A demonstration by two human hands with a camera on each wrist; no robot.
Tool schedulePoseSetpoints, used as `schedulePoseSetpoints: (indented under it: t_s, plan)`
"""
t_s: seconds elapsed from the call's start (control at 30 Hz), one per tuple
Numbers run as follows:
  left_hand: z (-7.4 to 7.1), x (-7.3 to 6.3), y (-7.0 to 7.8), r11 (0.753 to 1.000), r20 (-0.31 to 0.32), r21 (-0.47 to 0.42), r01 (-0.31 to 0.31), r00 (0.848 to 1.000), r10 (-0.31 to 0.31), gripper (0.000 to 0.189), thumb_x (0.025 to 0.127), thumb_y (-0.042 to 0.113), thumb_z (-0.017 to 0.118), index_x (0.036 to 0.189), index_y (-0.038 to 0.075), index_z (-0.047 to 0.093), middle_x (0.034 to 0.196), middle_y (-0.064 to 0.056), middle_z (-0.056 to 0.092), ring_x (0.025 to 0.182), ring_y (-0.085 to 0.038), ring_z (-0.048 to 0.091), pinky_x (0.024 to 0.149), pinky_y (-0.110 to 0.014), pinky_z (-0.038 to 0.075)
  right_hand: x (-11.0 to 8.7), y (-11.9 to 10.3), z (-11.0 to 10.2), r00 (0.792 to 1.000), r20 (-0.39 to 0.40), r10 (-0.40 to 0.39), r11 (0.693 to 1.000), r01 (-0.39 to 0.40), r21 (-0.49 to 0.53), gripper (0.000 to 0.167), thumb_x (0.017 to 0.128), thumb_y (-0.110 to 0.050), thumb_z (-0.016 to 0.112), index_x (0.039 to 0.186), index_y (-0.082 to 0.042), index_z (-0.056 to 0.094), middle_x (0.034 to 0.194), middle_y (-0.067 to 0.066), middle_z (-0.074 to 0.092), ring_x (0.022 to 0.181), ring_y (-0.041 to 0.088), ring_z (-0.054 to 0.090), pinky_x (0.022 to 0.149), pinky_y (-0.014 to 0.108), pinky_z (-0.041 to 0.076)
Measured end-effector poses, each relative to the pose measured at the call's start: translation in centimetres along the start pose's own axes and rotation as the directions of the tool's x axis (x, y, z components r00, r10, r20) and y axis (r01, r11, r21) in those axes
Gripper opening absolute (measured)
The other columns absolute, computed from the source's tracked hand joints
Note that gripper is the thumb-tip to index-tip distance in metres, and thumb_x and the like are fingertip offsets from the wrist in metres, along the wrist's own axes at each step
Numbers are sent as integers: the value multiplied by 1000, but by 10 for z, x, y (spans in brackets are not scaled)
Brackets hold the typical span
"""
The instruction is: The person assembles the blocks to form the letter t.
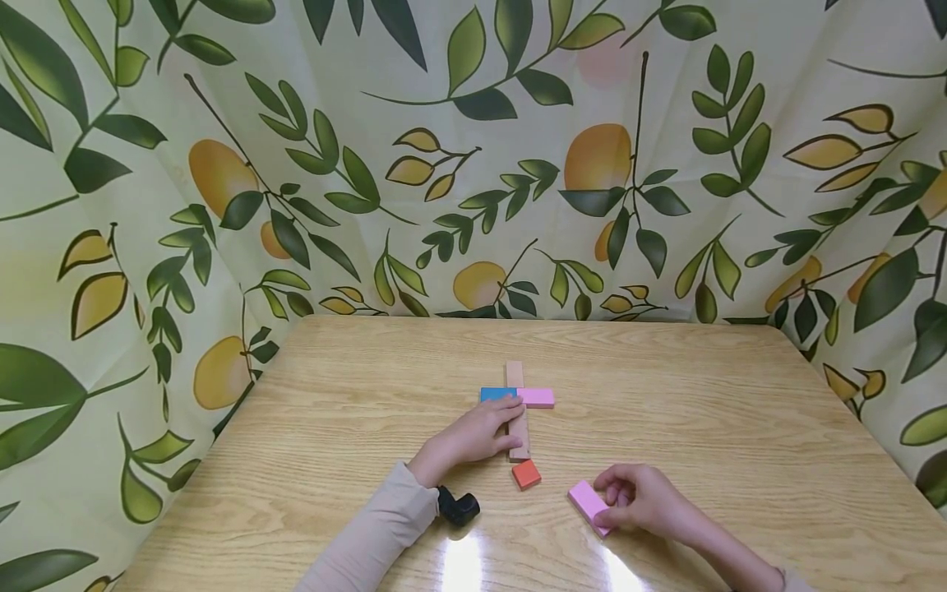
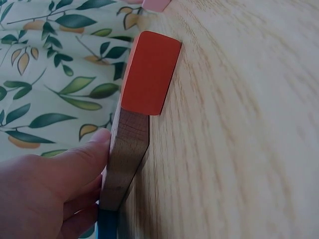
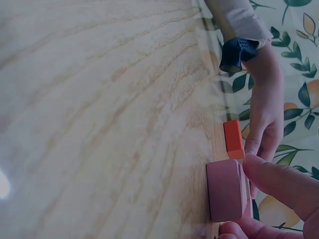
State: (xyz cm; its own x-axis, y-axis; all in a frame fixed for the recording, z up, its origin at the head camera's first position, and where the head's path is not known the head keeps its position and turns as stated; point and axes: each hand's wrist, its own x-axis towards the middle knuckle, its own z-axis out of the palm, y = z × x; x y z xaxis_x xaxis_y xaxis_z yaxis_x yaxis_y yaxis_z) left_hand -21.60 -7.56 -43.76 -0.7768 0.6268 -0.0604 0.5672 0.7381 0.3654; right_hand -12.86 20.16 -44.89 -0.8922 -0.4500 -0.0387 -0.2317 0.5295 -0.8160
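My left hand [image 1: 481, 432] lies over a cross-shaped layout of flat blocks, its fingers extended across the near plain wooden block [image 1: 521, 451]. Its fingertips reach where a blue block [image 1: 497, 394] and a pink block [image 1: 538, 399] meet. In the left wrist view, the thumb touches the wooden block's upper edge. A second wooden block [image 1: 514, 374] forms the far arm. At the near end sits a small orange-red block [image 1: 526, 474], turned at an angle. My right hand [image 1: 642, 500] pinches another pink block [image 1: 587, 500], lying diagonally low over the table, between thumb and fingers.
The wood-grain table [image 1: 355, 370] ends at a far edge before a leaf-and-fruit patterned cloth [image 1: 473, 205] that also hangs at both sides. A black wrist device [image 1: 459, 507] sits at the left sleeve. Light glares on the near tabletop.
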Motion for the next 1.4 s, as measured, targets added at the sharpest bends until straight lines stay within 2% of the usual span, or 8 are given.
schedulePoseSetpoints:
  t_s: [0.2, 0.67, 1.4]
  plan:
    - [0, 0, 0, 1000, 0, -9, 4, 1000, -4, 57, 96, 31, 59, 145, 6, 43, 155, -8, 40, 146, -24, 35, 121, -39, 32, 1, -1, 2, 1000, -1, 6, 1000, -6, -12, 42, 66, -16, 85, 97, 6, 67, 78, 2, 62, 64, -5, 45, 54, 15, 42]
    - [0, 0, 0, 1000, -8, -10, -6, 1000, 6, 57, 96, 31, 59, 144, 5, 44, 155, -9, 40, 146, -25, 36, 121, -40, 32, 2, -3, 3, 1000, 5, -18, 1000, 18, -12, 36, 67, -16, 85, 93, 3, 68, 76, 0, 62, 63, -7, 45, 53, 14, 41]
    - [-1, -1, 0, 1000, -6, -8, -12, 1000, 12, 57, 96, 31, 58, 144, 5, 44, 155, -10, 40, 145, -26, 36, 121, -40, 32, 6, -6, 3, 999, 37, 9, 1000, -9, -15, 33, 66, -12, 83, 93, 1, 70, 78, 2, 64, 65, -4, 48, 55, 14, 44]
